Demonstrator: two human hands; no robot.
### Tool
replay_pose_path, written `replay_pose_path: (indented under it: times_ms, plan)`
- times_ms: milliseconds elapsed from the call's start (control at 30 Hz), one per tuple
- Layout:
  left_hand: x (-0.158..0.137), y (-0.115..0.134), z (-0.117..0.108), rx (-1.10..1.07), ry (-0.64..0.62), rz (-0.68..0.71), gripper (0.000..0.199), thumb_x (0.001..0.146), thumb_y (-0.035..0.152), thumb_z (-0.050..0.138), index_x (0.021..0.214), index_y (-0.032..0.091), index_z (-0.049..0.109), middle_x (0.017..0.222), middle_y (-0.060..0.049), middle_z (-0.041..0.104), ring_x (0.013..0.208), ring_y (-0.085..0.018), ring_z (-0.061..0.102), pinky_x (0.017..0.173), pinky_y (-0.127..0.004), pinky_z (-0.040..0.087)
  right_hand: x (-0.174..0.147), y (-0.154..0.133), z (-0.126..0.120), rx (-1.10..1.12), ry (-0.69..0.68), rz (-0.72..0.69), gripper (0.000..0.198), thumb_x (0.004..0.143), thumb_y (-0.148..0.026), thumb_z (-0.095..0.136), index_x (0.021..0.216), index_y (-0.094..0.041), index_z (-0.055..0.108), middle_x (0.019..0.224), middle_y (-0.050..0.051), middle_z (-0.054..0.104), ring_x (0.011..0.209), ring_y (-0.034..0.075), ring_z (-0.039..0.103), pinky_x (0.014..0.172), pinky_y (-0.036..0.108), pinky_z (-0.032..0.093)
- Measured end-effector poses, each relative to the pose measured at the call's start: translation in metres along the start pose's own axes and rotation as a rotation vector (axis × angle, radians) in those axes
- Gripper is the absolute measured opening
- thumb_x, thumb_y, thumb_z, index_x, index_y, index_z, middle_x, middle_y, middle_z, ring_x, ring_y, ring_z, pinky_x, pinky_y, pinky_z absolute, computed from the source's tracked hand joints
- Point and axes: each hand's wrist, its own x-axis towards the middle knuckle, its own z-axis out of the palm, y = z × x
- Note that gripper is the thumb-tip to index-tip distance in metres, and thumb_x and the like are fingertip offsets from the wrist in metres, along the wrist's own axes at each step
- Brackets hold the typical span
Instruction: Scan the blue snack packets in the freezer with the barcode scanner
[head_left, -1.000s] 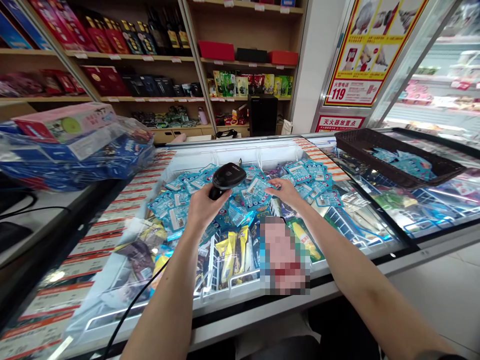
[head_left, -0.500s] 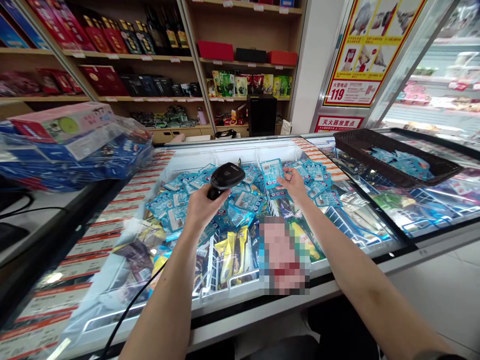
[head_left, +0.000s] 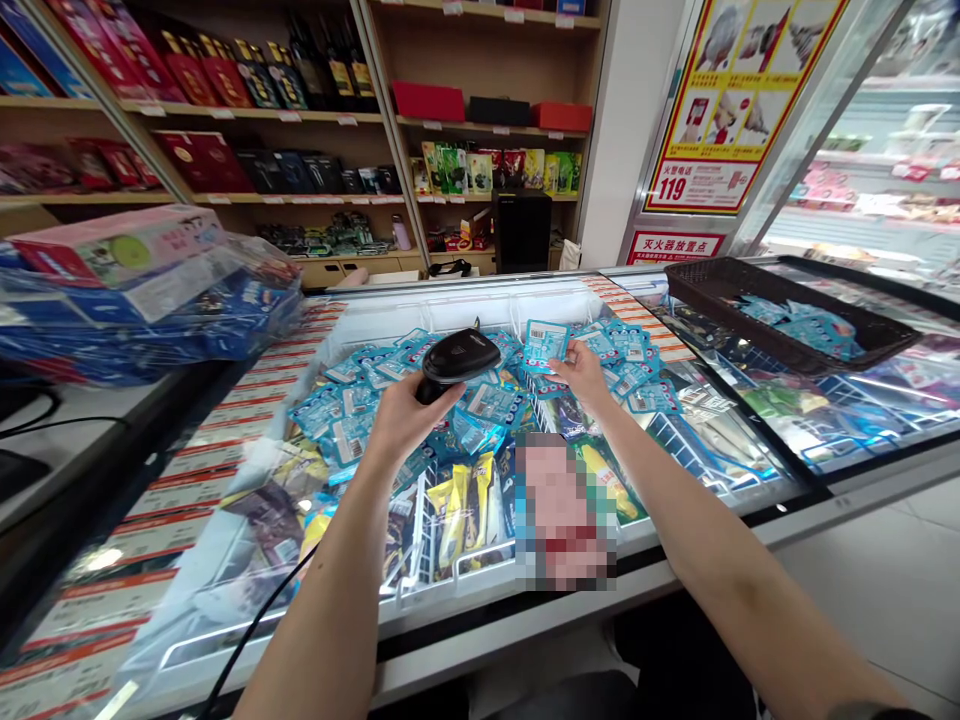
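My left hand [head_left: 411, 412] is wrapped round the handle of a black barcode scanner [head_left: 461, 355], whose head points right, toward a small blue packet [head_left: 546, 342]. That packet is pinched at its lower right corner by my right hand [head_left: 583, 374], and a white barcode label shows on its upper part. Below both hands, many similar blue packets [head_left: 349, 440] lie spread over the glass top of a chest freezer [head_left: 420, 630]. A black cable [head_left: 259, 615] runs down past my left forearm.
Wrapped ice creams [head_left: 461, 510] sit in wire baskets inside the freezer. At the right, a dark brown basket [head_left: 847, 355] holds more blue packets. Plastic-wrapped boxes [head_left: 142, 290] are stacked at left. Shelves [head_left: 300, 115] with bottles and boxes stand behind. A pixelated patch hides the front middle.
The scanner's head has turned slightly and shifted a little to the right, nearer the packet. The packet in my right hand has tilted slightly and stays in the same pinch.
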Motion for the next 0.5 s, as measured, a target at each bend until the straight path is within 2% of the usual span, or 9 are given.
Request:
replay_pose_path:
  times_ms: [133,267,500]
  plan:
    - [-0.003,0.009,0.0,-0.105,-0.089,-0.03,0.045,0.069,0.06,0.069,0.079,0.017,0.061,0.053,-0.001,0.058,0.047,-0.017,0.055,0.046,-0.026,0.038,0.001,0.003,0.001,-0.021,0.002,-0.013,0.045,0.067,-0.042,0.074,0.1,-0.024,0.049,0.096,0.002,0.065,0.087,0.021,0.068,0.081,0.044,0.061]
    - [-0.005,0.014,0.001,-0.122,-0.173,-0.041,0.044,0.07,0.059,0.07,0.081,0.017,0.062,0.052,-0.001,0.057,0.048,-0.016,0.055,0.047,-0.026,0.037,0.001,0.003,0.004,-0.06,0.001,-0.047,0.041,0.069,-0.041,0.072,0.097,-0.024,0.047,0.092,0.001,0.064,0.087,0.021,0.068,0.082,0.044,0.062]
    - [-0.004,0.012,0.009,-0.05,-0.196,-0.006,0.042,0.074,0.058,0.067,0.083,0.017,0.066,0.053,0.0,0.057,0.046,-0.014,0.052,0.046,-0.026,0.034,-0.004,-0.002,0.011,-0.091,-0.032,-0.069,0.035,0.071,-0.04,0.07,0.09,-0.026,0.044,0.088,0.002,0.063,0.084,0.024,0.069,0.082,0.048,0.06]
